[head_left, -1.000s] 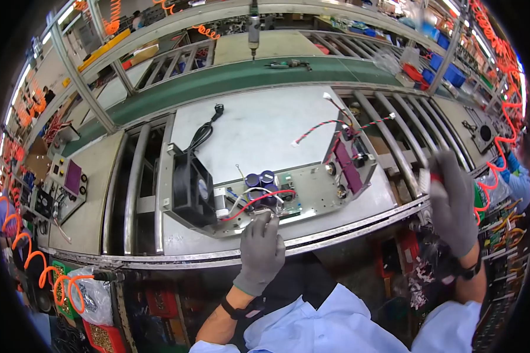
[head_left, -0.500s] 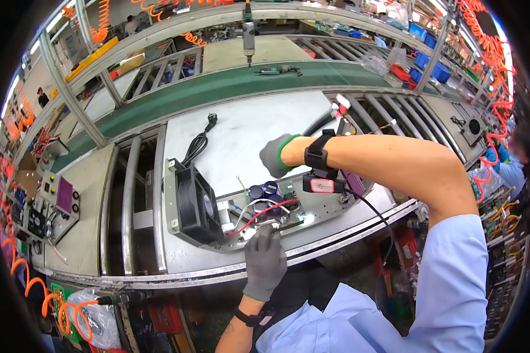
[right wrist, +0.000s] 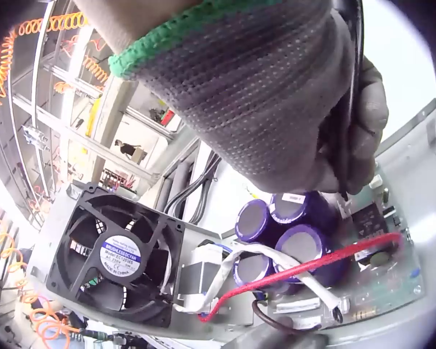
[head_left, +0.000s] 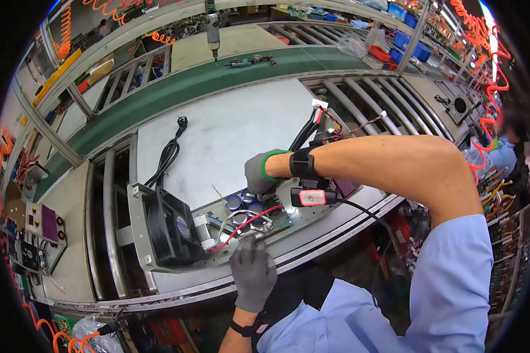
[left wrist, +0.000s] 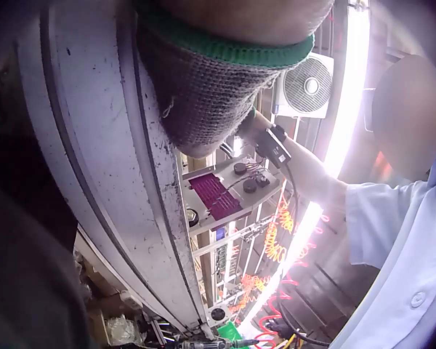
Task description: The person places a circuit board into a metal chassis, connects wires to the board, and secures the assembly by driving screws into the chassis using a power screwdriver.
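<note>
My gloved right hand [head_left: 262,172] reaches over an open metal chassis [right wrist: 414,174], above its purple capacitors [right wrist: 301,247]. It grips a black cable [right wrist: 354,73], whose lower end points at the circuit board [right wrist: 385,283]. The cable's other end, with a white connector [head_left: 319,104], sticks up beyond the wrist. At the chassis's front edge rests my gloved left hand [head_left: 253,273], close to the red wire [right wrist: 305,267] and white wire [right wrist: 236,262]; I cannot tell whether its fingers pinch anything. A black fan [right wrist: 120,254] stands at the chassis's left end.
A coiled power cord [head_left: 169,154] lies behind the fan on the white board [head_left: 218,123]. Metal rollers [head_left: 371,100] flank the board. An electric screwdriver [head_left: 212,32] hangs over the green belt [head_left: 188,76], where another tool [head_left: 250,60] lies.
My right hand has come from beyond the chassis's right side to above the capacitors, bringing the black cable. My left hand has stayed at the front edge. The head view has shifted.
</note>
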`<state>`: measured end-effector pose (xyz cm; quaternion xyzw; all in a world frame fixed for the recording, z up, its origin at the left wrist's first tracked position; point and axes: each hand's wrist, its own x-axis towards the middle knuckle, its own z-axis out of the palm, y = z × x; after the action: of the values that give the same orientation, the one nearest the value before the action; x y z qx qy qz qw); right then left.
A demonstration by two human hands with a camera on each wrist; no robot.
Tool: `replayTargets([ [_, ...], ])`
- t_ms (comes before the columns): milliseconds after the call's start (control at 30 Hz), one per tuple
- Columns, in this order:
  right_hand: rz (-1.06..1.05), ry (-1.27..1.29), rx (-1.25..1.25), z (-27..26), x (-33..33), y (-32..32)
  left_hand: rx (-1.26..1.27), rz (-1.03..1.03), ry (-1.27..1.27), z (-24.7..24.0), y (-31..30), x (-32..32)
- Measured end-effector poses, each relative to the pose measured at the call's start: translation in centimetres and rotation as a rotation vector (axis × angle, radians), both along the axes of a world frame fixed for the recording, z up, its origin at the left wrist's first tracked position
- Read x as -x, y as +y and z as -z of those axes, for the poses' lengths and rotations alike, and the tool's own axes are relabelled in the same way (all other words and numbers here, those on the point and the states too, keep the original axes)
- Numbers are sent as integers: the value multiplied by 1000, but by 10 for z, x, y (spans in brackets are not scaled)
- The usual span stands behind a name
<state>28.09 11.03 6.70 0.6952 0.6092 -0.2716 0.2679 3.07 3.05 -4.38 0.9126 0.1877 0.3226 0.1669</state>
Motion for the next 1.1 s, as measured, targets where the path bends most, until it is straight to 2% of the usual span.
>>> replayTargets([
  [100, 10, 29, -15, -5, 3, -6, -3, 2, 3, 0, 0, 0],
  [267, 204, 115, -95, -25, 9, -21, -3, 0, 12, -1, 0, -2],
  [467, 141, 101, -22, -7, -1, -12, -11, 0, 34, 2, 0, 0],
  [600, 145, 93, 36, -15, 1, -14, -3, 5, 33, 1, 1, -1],
  [800, -54, 91, 7, -3, -7, -7, -6, 22, 44, -1, 3, 0],
  [900, -6, 126, -3, -5, -8, -8, -13, 29, 42, -1, 4, -1],
  [1000, 193, 193, -58, -9, -5, -16, -15, 27, 44, -2, 4, -1],
  [1100, 281, 221, -123, -5, -3, -19, -10, 20, 46, 0, 3, -1],
])
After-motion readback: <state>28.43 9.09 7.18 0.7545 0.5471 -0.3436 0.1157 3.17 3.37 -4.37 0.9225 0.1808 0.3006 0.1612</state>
